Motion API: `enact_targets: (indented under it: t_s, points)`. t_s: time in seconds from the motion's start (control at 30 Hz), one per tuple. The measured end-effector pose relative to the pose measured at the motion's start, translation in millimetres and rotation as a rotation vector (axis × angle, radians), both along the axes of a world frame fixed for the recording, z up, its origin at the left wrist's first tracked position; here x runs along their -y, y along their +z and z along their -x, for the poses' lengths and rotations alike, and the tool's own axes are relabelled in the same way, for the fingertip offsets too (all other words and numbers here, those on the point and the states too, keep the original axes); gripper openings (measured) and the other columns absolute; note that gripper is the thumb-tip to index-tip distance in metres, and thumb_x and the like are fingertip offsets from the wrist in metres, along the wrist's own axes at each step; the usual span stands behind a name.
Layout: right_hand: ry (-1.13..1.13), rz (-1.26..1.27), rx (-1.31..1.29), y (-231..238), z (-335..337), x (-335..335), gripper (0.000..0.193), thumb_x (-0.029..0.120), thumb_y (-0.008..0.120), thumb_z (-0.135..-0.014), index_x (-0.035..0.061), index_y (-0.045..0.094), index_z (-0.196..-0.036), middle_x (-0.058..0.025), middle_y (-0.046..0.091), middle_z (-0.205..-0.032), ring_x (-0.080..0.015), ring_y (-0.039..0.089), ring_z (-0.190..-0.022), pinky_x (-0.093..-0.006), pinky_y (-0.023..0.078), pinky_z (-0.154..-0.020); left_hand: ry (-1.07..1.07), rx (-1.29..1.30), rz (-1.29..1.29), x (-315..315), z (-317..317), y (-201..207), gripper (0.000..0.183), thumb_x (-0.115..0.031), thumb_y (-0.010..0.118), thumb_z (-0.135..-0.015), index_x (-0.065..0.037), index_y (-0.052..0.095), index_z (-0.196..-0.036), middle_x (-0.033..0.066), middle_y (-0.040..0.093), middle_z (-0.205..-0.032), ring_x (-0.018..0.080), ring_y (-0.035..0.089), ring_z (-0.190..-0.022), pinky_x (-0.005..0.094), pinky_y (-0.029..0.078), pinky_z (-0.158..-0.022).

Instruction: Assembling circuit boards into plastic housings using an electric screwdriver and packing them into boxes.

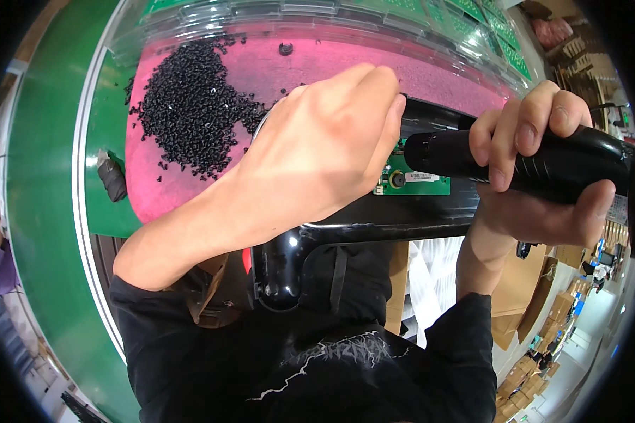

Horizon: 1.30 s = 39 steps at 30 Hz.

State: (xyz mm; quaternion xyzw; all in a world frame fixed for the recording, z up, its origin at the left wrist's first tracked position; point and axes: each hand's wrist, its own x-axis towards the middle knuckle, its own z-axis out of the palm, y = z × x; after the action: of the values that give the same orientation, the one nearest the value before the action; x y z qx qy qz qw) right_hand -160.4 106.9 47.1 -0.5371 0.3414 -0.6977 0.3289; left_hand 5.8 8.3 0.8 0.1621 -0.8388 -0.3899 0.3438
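Head view: pink mat (255, 69) lies near black screwdriver (441, 154), cartons (559, 311) rightward.

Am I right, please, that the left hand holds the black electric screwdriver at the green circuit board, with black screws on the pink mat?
Not quite: the head view shows the right hand holding the black electric screwdriver at the green circuit board, with black screws on the pink mat.

Left grip (324, 141) knuckles-up; right grip (536, 215) curled
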Motion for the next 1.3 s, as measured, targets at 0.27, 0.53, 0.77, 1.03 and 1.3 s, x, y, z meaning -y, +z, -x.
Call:
enact_targets:
  t_s: [0.27, 0.53, 0.77, 1.03, 1.3]
  points:
    - [0.015, -0.142, 0.026, -1, -14, 10, 0.056, 0.055, 0.060, -0.081, 0.0040, 0.047, -0.099, -0.0055, 0.048, -0.079, -0.0095, 0.046, -0.047, -0.0253, 0.036, -0.049, -0.077, 0.138, 0.106, 3, -5, -15, 0.016, -0.006, 0.060, -0.088, 0.005, 0.050, -0.080, 0.0191, 0.051, -0.066, 0.0405, 0.053, -0.063, 0.0436, 0.042, -0.058]
    - [-0.012, -0.148, 0.009, 1, -12, 9, 0.054, 0.054, 0.059, -0.083, 0.0037, 0.050, -0.100, -0.0031, 0.049, -0.076, -0.0088, 0.044, -0.046, -0.0263, 0.037, -0.050, -0.196, 0.156, 0.064, 7, -5, -24, 0.012, -0.005, 0.061, -0.084, 0.005, 0.054, -0.084, 0.0203, 0.058, -0.073, 0.0395, 0.059, -0.072, 0.0434, 0.045, -0.063]
    - [-0.016, -0.085, 0.089, -3, -14, 2, 0.057, 0.057, 0.056, -0.083, 0.0037, 0.051, -0.102, -0.0036, 0.049, -0.077, -0.0102, 0.045, -0.047, -0.0279, 0.038, -0.051, -0.244, 0.268, 0.033, 5, -3, -23, 0.012, -0.006, 0.061, -0.085, 0.005, 0.056, -0.083, 0.0208, 0.059, -0.073, 0.0397, 0.060, -0.072, 0.0444, 0.046, -0.063]
    - [0.086, 0.160, 0.125, 16, 4, -26, 0.052, 0.051, 0.062, -0.077, 0.0063, 0.050, -0.099, -0.0036, 0.049, -0.082, -0.0102, 0.050, -0.053, -0.0274, 0.037, -0.057, -0.308, 0.202, 0.182, 5, 2, -15, 0.011, -0.008, 0.062, -0.085, 0.002, 0.057, -0.086, 0.0175, 0.060, -0.077, 0.0375, 0.060, -0.070, 0.0415, 0.047, -0.060]
    - [-0.078, 0.160, 0.174, 23, 2, -52, 0.048, 0.044, 0.069, -0.072, 0.0077, 0.048, -0.096, -0.0022, 0.049, -0.079, -0.0090, 0.049, -0.050, -0.0258, 0.038, -0.055, -0.388, -0.016, 0.182, 2, 5, -6, 0.018, -0.007, 0.071, -0.078, 0.000, 0.058, -0.090, 0.0108, 0.059, -0.075, 0.0275, 0.062, -0.065, 0.0343, 0.048, -0.054]
